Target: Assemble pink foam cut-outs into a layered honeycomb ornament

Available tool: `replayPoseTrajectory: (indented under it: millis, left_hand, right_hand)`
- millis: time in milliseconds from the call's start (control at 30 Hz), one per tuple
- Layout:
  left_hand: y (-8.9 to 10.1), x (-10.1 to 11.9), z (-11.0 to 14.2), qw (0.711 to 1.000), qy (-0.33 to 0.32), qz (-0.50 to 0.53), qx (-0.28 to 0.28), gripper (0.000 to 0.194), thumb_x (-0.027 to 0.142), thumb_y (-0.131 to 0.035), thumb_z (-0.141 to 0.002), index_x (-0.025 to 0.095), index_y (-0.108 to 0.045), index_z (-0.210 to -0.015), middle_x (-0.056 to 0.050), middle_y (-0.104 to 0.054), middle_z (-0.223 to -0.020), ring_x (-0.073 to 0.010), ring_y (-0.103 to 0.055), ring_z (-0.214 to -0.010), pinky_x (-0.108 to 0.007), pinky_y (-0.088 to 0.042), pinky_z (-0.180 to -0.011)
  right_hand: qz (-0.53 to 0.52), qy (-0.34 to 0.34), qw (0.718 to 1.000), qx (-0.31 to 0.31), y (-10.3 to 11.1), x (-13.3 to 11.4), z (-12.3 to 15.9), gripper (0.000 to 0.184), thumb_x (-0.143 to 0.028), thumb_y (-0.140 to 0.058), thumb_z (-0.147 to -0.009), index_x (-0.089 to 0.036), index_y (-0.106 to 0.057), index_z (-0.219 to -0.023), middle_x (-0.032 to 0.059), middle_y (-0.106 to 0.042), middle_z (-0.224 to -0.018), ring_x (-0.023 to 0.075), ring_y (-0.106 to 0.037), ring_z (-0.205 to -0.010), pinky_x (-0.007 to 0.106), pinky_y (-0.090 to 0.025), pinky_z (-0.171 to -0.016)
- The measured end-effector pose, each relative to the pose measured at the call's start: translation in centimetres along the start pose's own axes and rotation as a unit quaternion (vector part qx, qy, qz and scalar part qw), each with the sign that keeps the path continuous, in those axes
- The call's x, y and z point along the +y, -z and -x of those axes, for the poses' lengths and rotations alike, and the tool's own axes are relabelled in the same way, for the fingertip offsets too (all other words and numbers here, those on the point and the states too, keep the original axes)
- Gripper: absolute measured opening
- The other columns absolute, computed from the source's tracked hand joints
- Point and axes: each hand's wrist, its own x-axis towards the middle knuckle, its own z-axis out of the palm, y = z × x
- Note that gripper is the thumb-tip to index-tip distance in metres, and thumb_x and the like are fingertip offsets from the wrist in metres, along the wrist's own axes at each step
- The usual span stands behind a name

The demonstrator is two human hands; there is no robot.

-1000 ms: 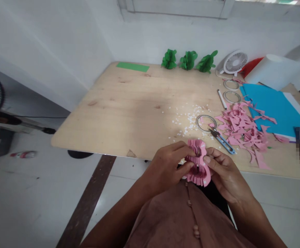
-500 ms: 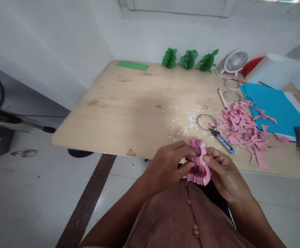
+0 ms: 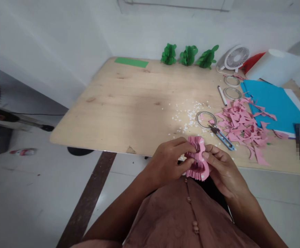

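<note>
Pink stack (image 3: 199, 157), lengthwise body-to-table, face R, btwn L fingers (image 3: 184, 148), R fingers (image 3: 212, 159)

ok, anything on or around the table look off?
Yes, a few things. White bits lie loose across the table, like a spill. Pink scraps stray onto the blue sheet. The table's front edge has a rough, chipped-looking patch. What looks like a bottle lies on its side on the floor.
</note>
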Motion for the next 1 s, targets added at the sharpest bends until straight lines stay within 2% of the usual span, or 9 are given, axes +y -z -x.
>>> replayPoseTrajectory:
  millis: [333, 567, 733, 1000]
  left_hand:
    - [-0.1, -0.3, -0.2, 1.000, 0.021, 0.021, 0.005, 0.016, 0.009, -0.058, -0.075, 0.017, -0.064, -0.087, -0.004, -0.065, -0.090, -0.0135, -0.060, -0.078, -0.025, -0.049, -0.073]
    - [-0.1, -0.7, -0.6, 0.995, 0.071, 0.064, 0.015, 0.012, 0.011, -0.060, -0.072, 0.017, -0.065, -0.082, -0.003, -0.064, -0.082, -0.0129, -0.057, -0.070, -0.025, -0.049, -0.067]
    - [-0.2, -1.7, -1.0, 0.984, 0.118, 0.127, 0.041, 0.008, 0.012, -0.062, -0.070, 0.015, -0.065, -0.077, -0.002, -0.064, -0.078, -0.0119, -0.058, -0.066, -0.024, -0.049, -0.064]
    - [-0.1, -2.2, -1.4, 0.967, 0.161, 0.193, 0.045, 0.004, 0.018, -0.067, -0.069, 0.015, -0.065, -0.072, 0.000, -0.063, -0.070, -0.0120, -0.060, -0.063, -0.024, -0.049, -0.061]
  right_hand:
    - [-0.011, 0.001, 1.000, -0.004, 0.0, 0.2, -0.2, 0.023, -0.027, -0.080, -0.067, -0.020, -0.070, -0.087, -0.0019, -0.067, -0.073, 0.0104, -0.060, -0.064, 0.022, -0.049, -0.063]
    - [-0.037, 0.007, 0.999, -0.003, -0.2, 0.2, -0.4, 0.017, -0.028, -0.075, -0.074, -0.022, -0.070, -0.088, -0.0017, -0.067, -0.077, 0.0107, -0.060, -0.067, 0.020, -0.049, -0.062]
    - [-0.043, 0.048, 0.998, -0.001, -0.4, 0.2, -0.6, 0.016, -0.031, -0.068, -0.080, -0.022, -0.070, -0.093, 0.0011, -0.068, -0.086, 0.0149, -0.061, -0.076, 0.024, -0.050, -0.066]
    - [-0.006, 0.066, 0.998, 0.000, -0.1, 0.2, -0.8, 0.018, -0.038, -0.068, -0.078, -0.022, -0.071, -0.087, 0.0024, -0.067, -0.081, 0.0134, -0.056, -0.067, 0.024, -0.044, -0.056]
